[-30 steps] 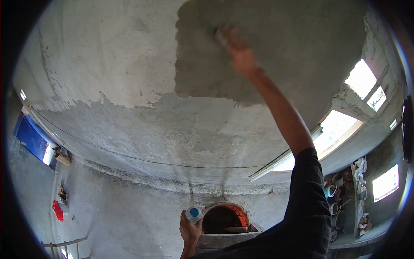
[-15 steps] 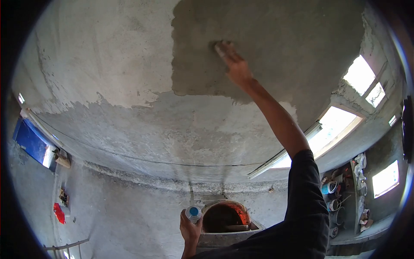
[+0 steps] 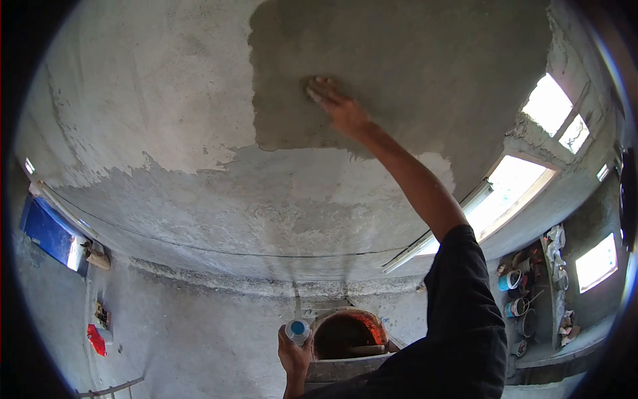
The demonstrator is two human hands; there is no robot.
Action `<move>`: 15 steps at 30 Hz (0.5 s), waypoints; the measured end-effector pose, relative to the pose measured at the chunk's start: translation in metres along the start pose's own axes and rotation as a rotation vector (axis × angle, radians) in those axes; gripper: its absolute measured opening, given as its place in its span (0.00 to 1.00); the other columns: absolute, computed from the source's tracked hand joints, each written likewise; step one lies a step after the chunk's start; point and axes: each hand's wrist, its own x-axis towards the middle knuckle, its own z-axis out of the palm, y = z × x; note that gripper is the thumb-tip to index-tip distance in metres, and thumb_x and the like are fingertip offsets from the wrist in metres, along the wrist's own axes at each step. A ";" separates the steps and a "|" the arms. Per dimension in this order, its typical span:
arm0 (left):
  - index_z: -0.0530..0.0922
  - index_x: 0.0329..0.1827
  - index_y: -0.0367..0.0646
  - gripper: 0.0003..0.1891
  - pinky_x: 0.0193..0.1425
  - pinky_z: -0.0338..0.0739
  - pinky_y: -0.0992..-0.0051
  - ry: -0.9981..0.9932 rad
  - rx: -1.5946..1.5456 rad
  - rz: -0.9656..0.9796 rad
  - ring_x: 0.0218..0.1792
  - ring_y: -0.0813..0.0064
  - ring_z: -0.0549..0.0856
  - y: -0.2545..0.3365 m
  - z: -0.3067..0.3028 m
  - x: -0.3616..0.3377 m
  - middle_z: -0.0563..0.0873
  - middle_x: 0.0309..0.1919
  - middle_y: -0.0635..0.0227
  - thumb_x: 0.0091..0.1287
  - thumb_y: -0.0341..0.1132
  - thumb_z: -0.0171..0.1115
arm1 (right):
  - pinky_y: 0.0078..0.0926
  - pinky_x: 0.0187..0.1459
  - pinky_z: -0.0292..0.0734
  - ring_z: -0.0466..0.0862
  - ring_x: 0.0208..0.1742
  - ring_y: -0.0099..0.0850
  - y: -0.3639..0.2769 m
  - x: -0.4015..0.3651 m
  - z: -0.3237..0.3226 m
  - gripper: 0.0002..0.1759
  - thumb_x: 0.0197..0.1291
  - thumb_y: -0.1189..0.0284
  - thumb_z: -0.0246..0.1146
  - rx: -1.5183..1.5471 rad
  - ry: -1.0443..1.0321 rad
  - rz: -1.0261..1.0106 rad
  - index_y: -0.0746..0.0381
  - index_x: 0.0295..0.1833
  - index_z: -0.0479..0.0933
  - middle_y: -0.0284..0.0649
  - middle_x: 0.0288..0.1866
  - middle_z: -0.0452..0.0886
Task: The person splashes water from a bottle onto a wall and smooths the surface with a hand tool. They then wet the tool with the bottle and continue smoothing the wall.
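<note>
My right hand [image 3: 339,106] reaches up to a dark, damp-looking patch of plaster [image 3: 412,73] on the wall. Its fingers are stretched out against the surface, their tips greyish, with a dark shadow beside them. Nothing shows clearly in that hand. Low in the view, my left hand [image 3: 293,357] is wrapped round a clear plastic bottle [image 3: 297,329], seen from above with a blue round top. Paler, drier wall [image 3: 159,80] borders the dark patch on the left and below.
Below stands a round tub [image 3: 349,336] with an orange inner side and a stick-like piece in it. A cable [image 3: 266,255] runs along the lower wall. Window openings [image 3: 512,189] and several buckets [image 3: 510,280] are at the right. A blue panel [image 3: 46,226] and red item [image 3: 96,340] lie left.
My right hand has slid left and slightly down over the dark plaster. The left hand keeps its hold on the bottle, and the whole view has shifted a little.
</note>
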 end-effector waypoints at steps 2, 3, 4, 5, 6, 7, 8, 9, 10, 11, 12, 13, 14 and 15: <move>0.65 0.55 0.36 0.34 0.45 0.76 0.53 0.019 -0.006 0.047 0.45 0.41 0.80 -0.002 0.000 0.000 0.79 0.44 0.46 0.50 0.38 0.76 | 0.38 0.64 0.73 0.63 0.72 0.50 -0.019 0.003 -0.020 0.49 0.39 0.87 0.62 0.239 -0.043 0.109 0.54 0.73 0.59 0.48 0.75 0.58; 0.65 0.55 0.36 0.34 0.45 0.76 0.53 0.021 -0.006 0.048 0.45 0.41 0.80 -0.004 0.001 0.000 0.79 0.44 0.46 0.50 0.38 0.76 | 0.38 0.64 0.73 0.63 0.72 0.50 -0.016 0.013 -0.033 0.49 0.39 0.87 0.62 0.239 -0.040 0.108 0.54 0.73 0.59 0.48 0.75 0.58; 0.65 0.55 0.36 0.34 0.45 0.76 0.53 0.033 -0.002 0.071 0.45 0.41 0.80 -0.006 0.002 0.000 0.79 0.44 0.46 0.50 0.38 0.76 | 0.37 0.64 0.74 0.63 0.72 0.49 -0.007 0.025 -0.049 0.49 0.39 0.87 0.62 0.259 0.083 0.246 0.54 0.73 0.60 0.48 0.75 0.58; 0.66 0.55 0.36 0.34 0.45 0.76 0.53 0.043 0.003 0.092 0.45 0.41 0.80 -0.008 0.003 0.000 0.79 0.44 0.46 0.50 0.38 0.76 | 0.37 0.64 0.74 0.63 0.73 0.49 0.002 0.037 -0.064 0.49 0.40 0.87 0.62 0.278 0.205 0.384 0.54 0.73 0.60 0.48 0.75 0.59; 0.66 0.55 0.36 0.34 0.45 0.76 0.53 0.043 0.003 0.093 0.45 0.41 0.80 -0.005 0.002 0.001 0.79 0.44 0.46 0.50 0.38 0.76 | 0.37 0.60 0.77 0.64 0.72 0.46 0.022 0.050 -0.075 0.49 0.38 0.88 0.61 0.222 0.359 0.427 0.53 0.73 0.61 0.48 0.73 0.62; 0.67 0.54 0.36 0.32 0.47 0.76 0.55 0.034 -0.019 0.032 0.45 0.42 0.80 -0.001 0.000 0.001 0.80 0.44 0.47 0.51 0.38 0.76 | 0.37 0.56 0.79 0.66 0.71 0.44 0.040 0.062 -0.083 0.50 0.36 0.90 0.59 0.164 0.511 0.469 0.52 0.72 0.63 0.48 0.72 0.65; 0.69 0.53 0.37 0.30 0.49 0.75 0.56 0.023 -0.037 -0.029 0.46 0.42 0.80 0.001 -0.001 0.000 0.80 0.44 0.47 0.52 0.39 0.75 | 0.37 0.56 0.79 0.66 0.71 0.44 0.046 0.070 -0.088 0.50 0.36 0.90 0.59 0.164 0.510 0.473 0.52 0.72 0.63 0.48 0.72 0.65; 0.69 0.53 0.37 0.30 0.49 0.75 0.56 0.022 -0.032 -0.027 0.46 0.42 0.80 0.000 -0.001 0.000 0.80 0.44 0.47 0.52 0.39 0.75 | 0.37 0.64 0.71 0.61 0.74 0.44 0.051 0.076 -0.093 0.47 0.44 0.89 0.61 0.079 0.371 0.657 0.52 0.74 0.59 0.44 0.75 0.59; 0.69 0.53 0.37 0.30 0.49 0.75 0.56 0.028 -0.034 -0.009 0.46 0.42 0.80 -0.002 0.000 0.000 0.80 0.44 0.47 0.52 0.39 0.75 | 0.38 0.72 0.63 0.57 0.76 0.44 0.053 0.078 -0.095 0.44 0.53 0.88 0.63 -0.008 0.226 0.835 0.53 0.75 0.56 0.40 0.78 0.53; 0.69 0.53 0.37 0.30 0.49 0.75 0.56 0.031 -0.038 0.009 0.46 0.42 0.80 -0.003 0.000 0.000 0.80 0.44 0.47 0.52 0.39 0.75 | 0.38 0.72 0.63 0.57 0.76 0.44 0.050 0.071 -0.085 0.44 0.53 0.88 0.63 -0.010 0.227 0.837 0.53 0.75 0.56 0.40 0.78 0.53; 0.69 0.53 0.37 0.30 0.49 0.75 0.56 0.029 -0.035 0.012 0.46 0.42 0.80 -0.002 -0.001 0.000 0.80 0.44 0.47 0.52 0.39 0.75 | 0.38 0.64 0.71 0.62 0.73 0.44 0.042 0.055 -0.064 0.47 0.44 0.89 0.61 -0.017 0.331 0.630 0.53 0.73 0.60 0.45 0.74 0.60; 0.69 0.53 0.37 0.30 0.49 0.75 0.56 0.024 -0.041 0.003 0.46 0.42 0.80 0.000 -0.003 0.002 0.80 0.44 0.47 0.52 0.39 0.75 | 0.39 0.56 0.79 0.67 0.70 0.44 0.034 0.039 -0.044 0.50 0.35 0.91 0.59 -0.025 0.432 0.417 0.53 0.72 0.64 0.50 0.70 0.66; 0.69 0.53 0.37 0.30 0.49 0.75 0.55 0.015 -0.051 -0.012 0.46 0.42 0.80 0.002 -0.002 0.000 0.80 0.44 0.47 0.52 0.39 0.75 | 0.39 0.60 0.76 0.65 0.71 0.46 0.019 0.020 -0.024 0.49 0.37 0.90 0.60 0.090 0.321 0.374 0.53 0.72 0.63 0.50 0.73 0.62; 0.69 0.53 0.37 0.30 0.49 0.75 0.55 0.010 -0.053 -0.011 0.46 0.42 0.80 0.002 -0.002 -0.001 0.80 0.44 0.47 0.52 0.39 0.75 | 0.39 0.64 0.73 0.63 0.72 0.48 0.004 0.003 -0.014 0.49 0.39 0.89 0.61 0.203 0.210 0.332 0.54 0.72 0.61 0.50 0.75 0.59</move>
